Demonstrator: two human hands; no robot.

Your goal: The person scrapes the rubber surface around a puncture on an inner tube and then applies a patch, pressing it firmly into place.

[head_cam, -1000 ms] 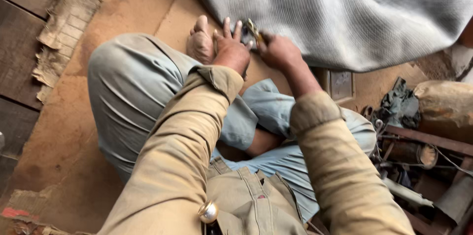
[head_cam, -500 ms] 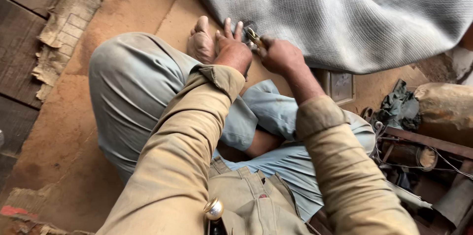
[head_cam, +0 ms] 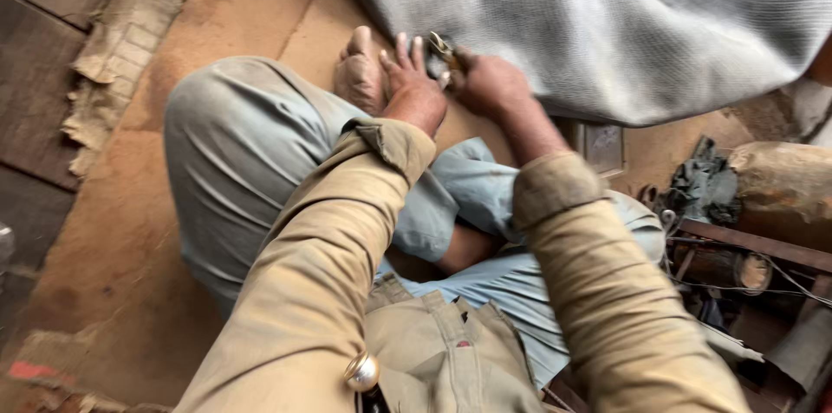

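1. The left hand (head_cam: 414, 84) lies far in the scene beside a bare foot (head_cam: 360, 75), fingers stretched out towards a small metal tool (head_cam: 440, 47); its palm is turned away, so whether the fingertips actually pinch the tool cannot be told.
2. The right hand (head_cam: 492, 84) is curled closed around the tool's near end; only a brassy, looped tip shows past the knuckles, too small and blurred to name more exactly.
3. The tool sits at the near edge of a grey woven cloth (head_cam: 607, 23), which spreads far and right and is cut off by the frame.
4. Tan sleeves hide both wrists; pale blue trousers (head_cam: 234, 162) cover the folded legs.
5. At right, a rusty jumble (head_cam: 737, 240) of cans and wire is hard to sort out.
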